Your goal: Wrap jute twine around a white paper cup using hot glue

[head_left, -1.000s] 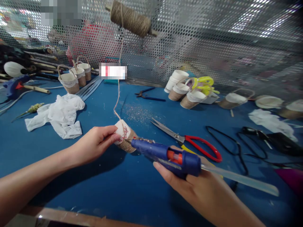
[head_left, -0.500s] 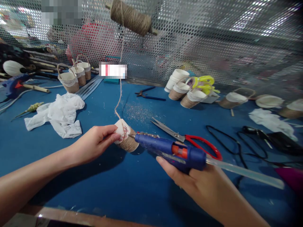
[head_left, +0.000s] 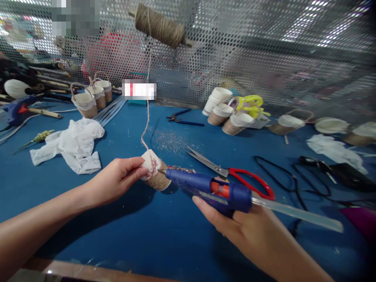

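Between the thumb and fingers of my left hand (head_left: 125, 178) is the rim end of a small paper cup (head_left: 149, 161), tilted on its side. Twine (head_left: 160, 177) wraps the cup's other end, and white paper with a reddish print still shows. My right hand (head_left: 235, 225) grips a blue hot glue gun (head_left: 202, 186) with a long clear glue stick (head_left: 299, 213) out of its back. The gun's nozzle is at the cup's side, by the edge of the wound twine. A strand of twine (head_left: 147, 117) runs from the cup up to a spool (head_left: 160, 25).
Red-handled scissors (head_left: 249, 182) lie just beyond the glue gun, with pliers (head_left: 185, 117) farther back. Twine-covered cups (head_left: 232, 123) stand at the back right, handled ones (head_left: 85, 105) at the back left. White lace (head_left: 72, 145) lies left, black cords (head_left: 282, 176) right. Perforated metal (head_left: 235, 51) rises behind.
The glue gun has shifted very slightly left, its nozzle staying at the cup. The left hand keeps its hold on the cup; the whole view has moved a little.
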### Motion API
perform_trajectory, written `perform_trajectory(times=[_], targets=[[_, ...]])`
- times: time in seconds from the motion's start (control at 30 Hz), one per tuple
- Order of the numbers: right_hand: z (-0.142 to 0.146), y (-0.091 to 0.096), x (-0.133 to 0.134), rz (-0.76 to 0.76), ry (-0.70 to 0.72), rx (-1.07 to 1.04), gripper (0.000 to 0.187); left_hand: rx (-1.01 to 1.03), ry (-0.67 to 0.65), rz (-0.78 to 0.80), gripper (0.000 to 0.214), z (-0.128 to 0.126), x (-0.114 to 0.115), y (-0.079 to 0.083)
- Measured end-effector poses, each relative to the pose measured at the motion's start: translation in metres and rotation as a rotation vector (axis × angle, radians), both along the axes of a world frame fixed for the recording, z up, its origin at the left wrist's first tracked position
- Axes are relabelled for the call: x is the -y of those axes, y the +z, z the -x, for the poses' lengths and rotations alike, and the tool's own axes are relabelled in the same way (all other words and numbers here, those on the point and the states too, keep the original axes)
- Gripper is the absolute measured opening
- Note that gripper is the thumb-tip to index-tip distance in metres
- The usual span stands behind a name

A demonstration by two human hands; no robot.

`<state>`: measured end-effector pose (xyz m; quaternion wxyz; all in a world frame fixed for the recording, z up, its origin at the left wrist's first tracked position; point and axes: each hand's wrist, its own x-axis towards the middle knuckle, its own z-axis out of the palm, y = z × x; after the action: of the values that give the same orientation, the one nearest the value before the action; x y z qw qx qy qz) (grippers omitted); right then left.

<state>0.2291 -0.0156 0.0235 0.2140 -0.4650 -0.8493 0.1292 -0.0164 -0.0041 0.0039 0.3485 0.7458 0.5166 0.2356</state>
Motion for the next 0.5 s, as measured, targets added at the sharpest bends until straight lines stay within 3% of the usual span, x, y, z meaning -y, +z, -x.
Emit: perform_trajectory(times=[0.13, 0.5], targets=[[-0.0031, -0.0038, 0.0027, 0.045, -0.023, -0.019, 0.020, -0.002, -0.002, 0.000, 0.030, 0.0000, 0.0000, 0.0004], [-0.0043, -0.0030, -0.0006, -0.011, -0.049, 0.043, 0.029, -0.020, -0.013, -0.038, 0.030, 0.0004, 0.0009, 0.0010]])
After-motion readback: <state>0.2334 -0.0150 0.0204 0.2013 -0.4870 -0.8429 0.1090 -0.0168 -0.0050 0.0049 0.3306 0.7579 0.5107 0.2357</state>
